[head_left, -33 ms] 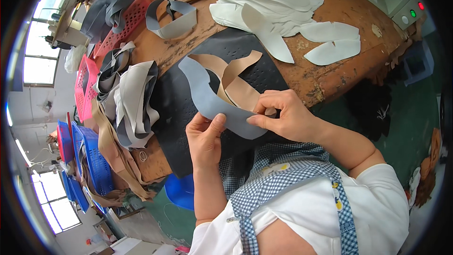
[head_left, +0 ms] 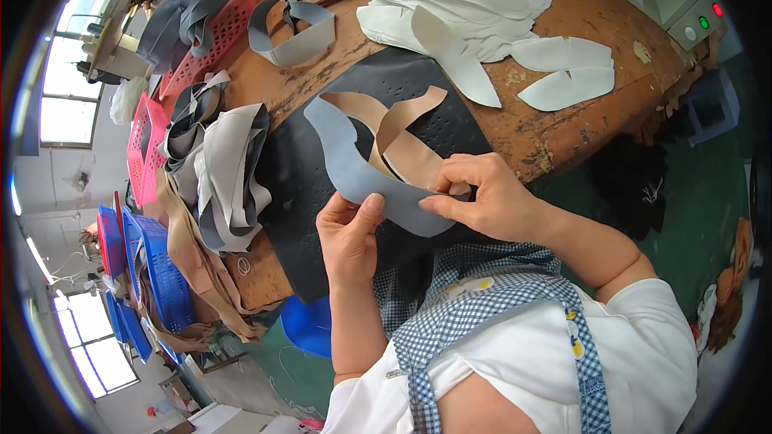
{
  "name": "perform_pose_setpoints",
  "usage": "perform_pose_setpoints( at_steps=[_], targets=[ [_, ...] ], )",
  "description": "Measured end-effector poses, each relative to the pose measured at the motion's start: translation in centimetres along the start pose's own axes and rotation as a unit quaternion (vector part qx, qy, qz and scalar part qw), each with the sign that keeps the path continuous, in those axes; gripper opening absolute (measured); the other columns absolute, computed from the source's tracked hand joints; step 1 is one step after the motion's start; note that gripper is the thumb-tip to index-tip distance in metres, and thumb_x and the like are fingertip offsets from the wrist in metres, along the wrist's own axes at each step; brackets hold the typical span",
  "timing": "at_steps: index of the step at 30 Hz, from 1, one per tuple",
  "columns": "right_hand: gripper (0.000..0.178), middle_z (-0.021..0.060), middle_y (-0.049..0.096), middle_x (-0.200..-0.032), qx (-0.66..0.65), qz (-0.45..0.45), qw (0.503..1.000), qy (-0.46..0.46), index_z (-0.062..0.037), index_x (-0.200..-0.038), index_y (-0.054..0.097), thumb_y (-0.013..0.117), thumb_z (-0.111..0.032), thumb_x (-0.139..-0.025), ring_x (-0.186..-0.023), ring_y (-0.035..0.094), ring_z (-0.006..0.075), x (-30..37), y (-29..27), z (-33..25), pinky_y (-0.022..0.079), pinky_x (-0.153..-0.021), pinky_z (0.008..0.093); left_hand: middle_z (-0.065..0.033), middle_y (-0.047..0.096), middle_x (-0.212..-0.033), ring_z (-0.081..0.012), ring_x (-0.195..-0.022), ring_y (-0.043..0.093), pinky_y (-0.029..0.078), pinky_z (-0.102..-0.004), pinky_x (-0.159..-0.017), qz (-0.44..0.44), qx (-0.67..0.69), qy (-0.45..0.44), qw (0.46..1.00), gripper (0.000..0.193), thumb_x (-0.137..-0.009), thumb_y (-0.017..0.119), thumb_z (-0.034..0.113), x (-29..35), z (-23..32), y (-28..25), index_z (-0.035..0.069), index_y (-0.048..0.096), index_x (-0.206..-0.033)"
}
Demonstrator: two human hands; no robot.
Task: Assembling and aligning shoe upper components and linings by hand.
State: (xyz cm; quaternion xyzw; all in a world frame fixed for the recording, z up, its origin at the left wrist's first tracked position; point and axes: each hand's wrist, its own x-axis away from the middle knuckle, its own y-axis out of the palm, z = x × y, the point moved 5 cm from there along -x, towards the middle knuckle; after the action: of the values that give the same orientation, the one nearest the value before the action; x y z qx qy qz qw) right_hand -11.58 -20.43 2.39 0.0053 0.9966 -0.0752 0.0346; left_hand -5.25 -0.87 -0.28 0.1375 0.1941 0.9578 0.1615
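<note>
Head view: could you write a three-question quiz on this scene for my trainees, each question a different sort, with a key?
1. True or false: the left hand and the right hand both hold the blue-grey strip.
2. What lies on the table beneath the strip? A) a pink basket; B) a black mat; C) a blue basket.
3. Fill in: the pile of cut pieces beyond the mat is ____ in colour.

Key: 1 true; 2 B; 3 white.

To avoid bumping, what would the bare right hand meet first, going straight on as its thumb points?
The right hand would probably meet the bare left hand, along the curved blue-grey leather-like strip; depth is unclear.
</note>
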Motion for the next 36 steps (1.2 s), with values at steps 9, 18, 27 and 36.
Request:
perform_pose_setpoints(
  at_steps=[9, 18, 27, 36],
  targets=[
    [0.013, 0.0022, 0.070, -0.084, -0.071, -0.006, 0.994, 0.081, 0.0035, -0.094, 0.070, 0.075, -0.008, -0.088, -0.076, 0.062, 0.0050, -0.3, 0.9, 1.0, 0.051, -0.067, 0.0227, -0.0087, 0.073, -0.098, -0.0173, -0.089, 0.069, 0.057, -0.0331, -0.083, 0.015, 0.025, -0.007, 1.000, 0.021, -0.088, 0.074, 0.000, 0.2, -0.2, 0.7, -0.002, 0.069, -0.107],
    [0.008, -0.0008, 0.069, -0.079, -0.140, 0.040, 0.987, 0.062, -0.0002, -0.089, 0.071, 0.076, -0.006, -0.086, -0.071, 0.058, 0.0017, -0.3, 0.7, 1.0, 0.046, -0.063, 0.0188, -0.0079, 0.073, -0.100, -0.0139, -0.091, 0.068, 0.053, -0.0289, -0.085, 0.033, -0.045, 0.050, 0.997, 0.022, -0.086, 0.074, -0.003, 0.3, -0.2, 0.3, -0.003, 0.070, -0.108],
    [0.011, 0.0007, 0.070, -0.083, -0.121, 0.021, 0.991, 0.047, -0.0001, -0.094, 0.070, 0.075, -0.007, -0.087, -0.072, 0.058, 0.0026, -0.5, 0.3, 1.1, 0.047, -0.064, 0.0201, -0.0063, 0.072, -0.097, -0.0114, -0.087, 0.067, 0.054, -0.0269, -0.082, 0.048, -0.087, 0.082, 0.992, 0.020, -0.087, 0.075, -0.002, 0.4, -0.1, 0.8, -0.003, 0.071, -0.106],
    [0.012, 0.0069, 0.073, -0.089, -0.079, -0.047, 0.991, 0.094, 0.0031, -0.099, 0.067, 0.069, -0.005, -0.091, -0.081, 0.064, 0.0054, -1.0, 0.3, 1.0, 0.052, -0.072, 0.0234, -0.0048, 0.071, -0.100, -0.0114, -0.088, 0.065, 0.053, -0.0278, -0.083, 0.013, -0.080, 0.083, 0.993, 0.022, -0.089, 0.073, 0.000, 0.4, 0.8, 0.8, -0.004, 0.069, -0.111]
  ],
)
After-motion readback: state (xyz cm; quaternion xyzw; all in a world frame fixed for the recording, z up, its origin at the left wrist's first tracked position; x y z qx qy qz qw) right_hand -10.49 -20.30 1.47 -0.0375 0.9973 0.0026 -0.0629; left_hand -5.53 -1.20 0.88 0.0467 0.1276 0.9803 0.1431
